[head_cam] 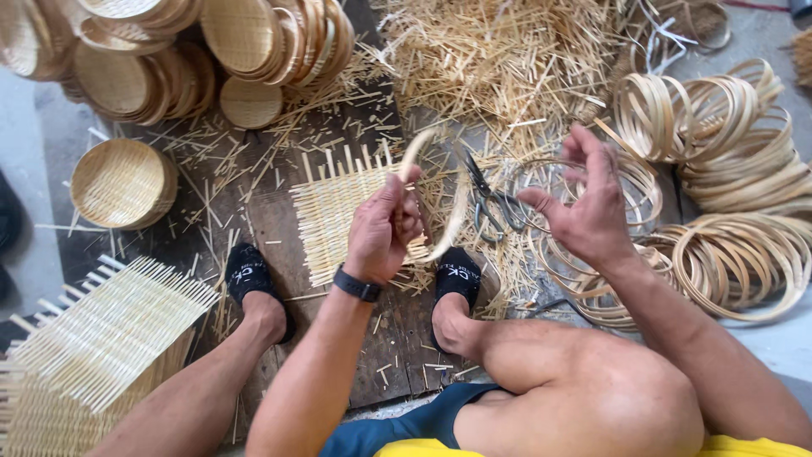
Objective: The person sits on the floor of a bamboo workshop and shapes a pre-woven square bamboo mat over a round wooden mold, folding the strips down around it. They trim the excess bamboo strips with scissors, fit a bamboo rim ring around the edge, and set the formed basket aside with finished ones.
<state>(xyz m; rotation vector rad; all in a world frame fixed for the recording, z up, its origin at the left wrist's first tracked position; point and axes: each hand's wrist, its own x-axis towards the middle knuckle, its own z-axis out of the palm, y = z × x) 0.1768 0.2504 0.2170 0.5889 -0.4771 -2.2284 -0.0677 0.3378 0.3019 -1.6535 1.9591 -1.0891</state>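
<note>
My left hand (pixel 382 227), with a dark band on the wrist, grips a thin bamboo hoop (pixel 448 222) held upright above the floor. Behind the hoop lies a flat woven bamboo mat (pixel 331 211) on dark wooden boards. My right hand (pixel 585 199) is raised to the right of the hoop with its fingers spread and nothing in it. Scissors (pixel 489 199) lie on the floor between my two hands. My feet in black socks rest on the boards below the mat.
Finished round woven baskets (pixel 123 182) are stacked at the upper left. A stack of woven mats (pixel 93 338) sits at the lower left. Piles of bamboo hoops (pixel 736 169) fill the right. Loose bamboo offcuts (pixel 499 59) cover the floor at the top.
</note>
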